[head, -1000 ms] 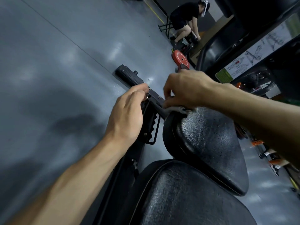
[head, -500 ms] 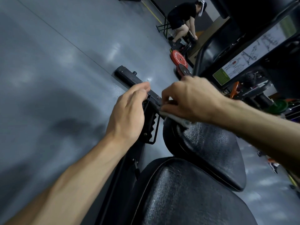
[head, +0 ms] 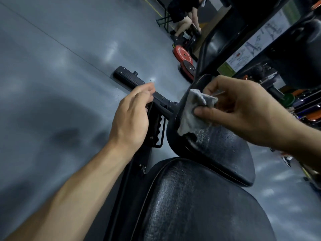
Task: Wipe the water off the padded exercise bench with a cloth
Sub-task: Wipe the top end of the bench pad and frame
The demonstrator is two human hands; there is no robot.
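Under the right hand, at the far end of the seat pad, hangs the grey cloth. The thumb and fingers pinch its upper bunched part, and the loose lower edge drapes down onto the pad's rim. The cloth looks light, soft and limp; it folds under its own weight and will not hold a shape, so it is probably best gathered into the palm and pressed flat under the fingers rather than dragged by one corner. Just below the right wrist, the pad surface shows fine water droplets on black textured vinyl, which is likely slick while wet and gives slightly under pressure. Nearer the body lies the larger back pad. The left hand rests on the black steel frame beside the adjustment ladder, fingers bent over the bar; whether it grips firmly cannot be told.
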